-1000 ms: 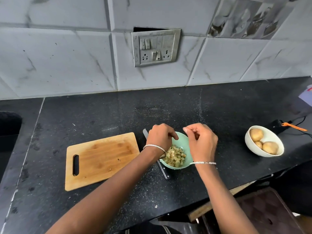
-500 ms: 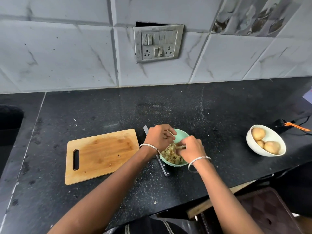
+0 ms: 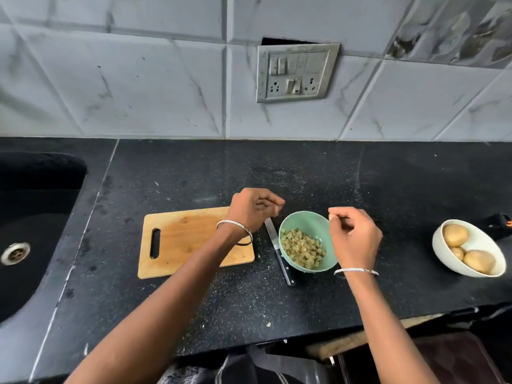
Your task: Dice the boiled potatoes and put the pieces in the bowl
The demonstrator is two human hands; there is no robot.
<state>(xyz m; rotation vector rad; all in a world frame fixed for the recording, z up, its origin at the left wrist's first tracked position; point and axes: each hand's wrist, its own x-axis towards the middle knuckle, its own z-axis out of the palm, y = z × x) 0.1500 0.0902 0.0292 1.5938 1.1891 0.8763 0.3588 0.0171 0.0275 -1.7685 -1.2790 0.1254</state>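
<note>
A mint-green bowl [image 3: 304, 220] holds a heap of diced potato [image 3: 302, 248] at the middle of the black counter. My left hand [image 3: 250, 210] hovers just left of the bowl, over the knife tip and the board's corner, fingers curled in with nothing visible in them. My right hand [image 3: 356, 238] is over the bowl's right rim, fingertips pinched together; a pale speck shows at the tips, and I cannot tell whether it is potato. A white bowl [image 3: 440, 252] at the right holds three whole boiled potatoes [image 3: 454, 234]. The wooden cutting board [image 3: 188, 241] lies bare.
A knife [image 3: 278, 249] lies flat between board and green bowl, its black handle toward me. A dark sink [image 3: 38, 217] is at the far left. A switch plate [image 3: 296, 72] hangs on the tiled wall. A black cable end [image 3: 498, 220] sits behind the white bowl.
My right hand has lifted out of the green bowl to its right rim. My left hand has drawn back from the bowl toward the board's corner.
</note>
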